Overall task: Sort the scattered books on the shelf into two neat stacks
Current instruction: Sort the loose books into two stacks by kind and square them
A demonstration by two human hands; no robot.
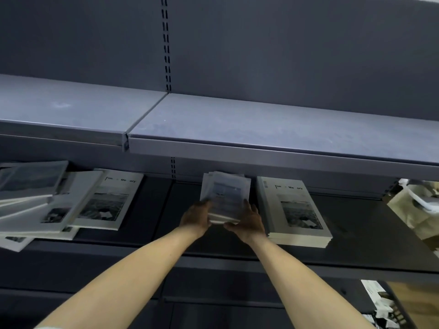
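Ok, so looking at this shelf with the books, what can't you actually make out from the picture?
Head view, the only one:
- Small stack held by left hand and right hand: motion-blurred, cover unreadable, book count unclear.
- Scattered books on the left: cut off by the frame edge and overlapping, so their number is unknown.
- Back of the lower shelf: hidden by the upper shelf.
- Right-hand stack: title partly washed out.

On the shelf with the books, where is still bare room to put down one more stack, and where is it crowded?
Bare dark shelf lies between the scattered books at the left and the small stack that the left hand and right hand hold. More lies right of the neat stack, before the paper bag. The far left is crowded with overlapping books.
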